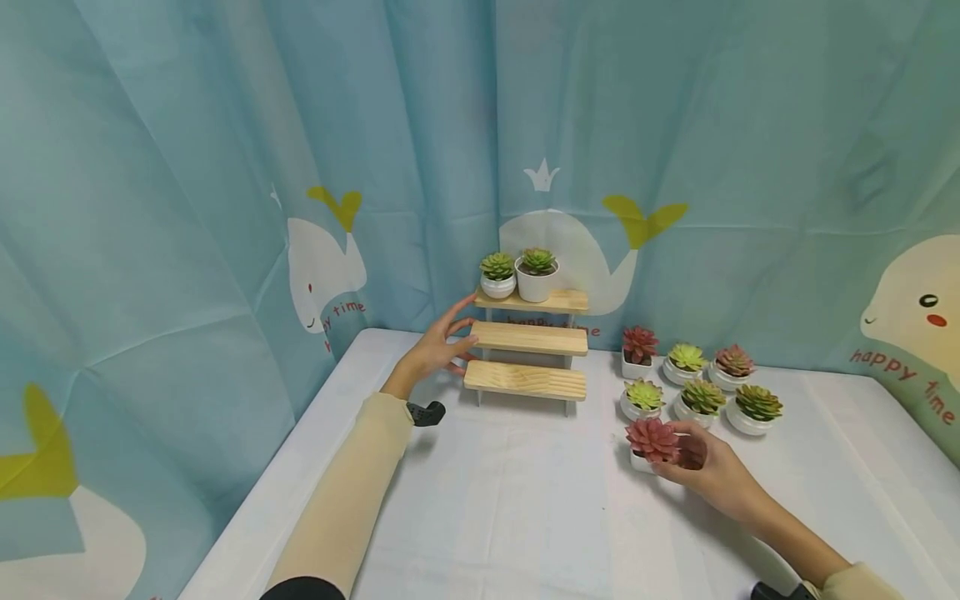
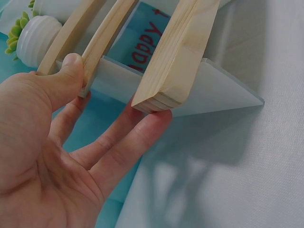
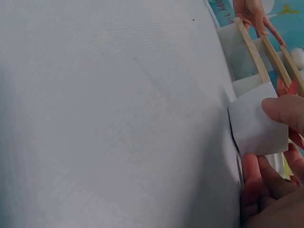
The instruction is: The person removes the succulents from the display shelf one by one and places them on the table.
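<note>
A three-step wooden display stand (image 1: pixel 528 337) stands at the back. My left hand (image 1: pixel 435 350) is at its left end, fingers spread. In the left wrist view, the thumb lies against one wooden step (image 2: pixel 102 45) and two fingertips touch the end of the lowest step (image 2: pixel 164 97). On the top step are a green potted succulent (image 1: pixel 498 275) and a second one (image 1: pixel 536 275) in a taller white pot. My right hand (image 1: pixel 712 471) grips a red succulent (image 1: pixel 652 439) by its square white pot (image 3: pixel 254 118), thumb on one side, fingers on another, close over the table.
Right of the stand, several potted succulents form two rows, among them a red one (image 1: pixel 639 346), a yellow-green one (image 1: pixel 642 398) and a dark green one (image 1: pixel 757 407). A white cloth (image 1: pixel 525 500) covers the table. Blue whale-print curtains (image 1: pixel 420 125) hang behind and at the sides.
</note>
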The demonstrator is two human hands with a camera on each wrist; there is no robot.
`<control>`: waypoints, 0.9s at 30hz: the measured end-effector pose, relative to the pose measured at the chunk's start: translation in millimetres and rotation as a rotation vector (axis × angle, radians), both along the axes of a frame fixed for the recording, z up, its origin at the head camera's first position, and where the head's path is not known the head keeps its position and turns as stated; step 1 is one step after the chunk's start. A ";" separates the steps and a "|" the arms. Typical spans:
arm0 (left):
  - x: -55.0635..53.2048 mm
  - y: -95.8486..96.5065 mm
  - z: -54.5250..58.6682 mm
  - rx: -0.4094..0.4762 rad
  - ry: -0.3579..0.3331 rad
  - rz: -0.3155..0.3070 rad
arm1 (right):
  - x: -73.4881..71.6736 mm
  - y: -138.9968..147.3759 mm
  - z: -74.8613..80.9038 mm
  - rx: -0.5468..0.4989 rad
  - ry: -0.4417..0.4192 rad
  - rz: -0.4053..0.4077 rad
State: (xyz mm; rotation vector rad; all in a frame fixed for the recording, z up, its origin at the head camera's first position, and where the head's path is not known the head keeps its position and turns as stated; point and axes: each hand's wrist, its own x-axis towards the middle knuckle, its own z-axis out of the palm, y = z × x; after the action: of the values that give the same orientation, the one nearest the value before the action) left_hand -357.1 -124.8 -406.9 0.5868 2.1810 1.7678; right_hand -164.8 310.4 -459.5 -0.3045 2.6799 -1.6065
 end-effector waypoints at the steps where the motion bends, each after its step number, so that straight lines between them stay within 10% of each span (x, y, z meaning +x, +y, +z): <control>1: -0.1 0.0 0.1 0.001 0.001 0.000 | 0.0 0.2 -0.2 0.013 0.002 -0.005; 27: -0.1 -0.2 -0.5 0.002 0.007 0.001 | 0.1 1.2 -0.3 0.017 0.001 0.027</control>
State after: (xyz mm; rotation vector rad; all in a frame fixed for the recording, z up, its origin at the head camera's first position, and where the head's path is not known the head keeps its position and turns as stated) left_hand -357.2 -124.9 -407.3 0.5934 2.1853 1.7712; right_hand -164.7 311.6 -459.8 -0.3401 2.6762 -1.5765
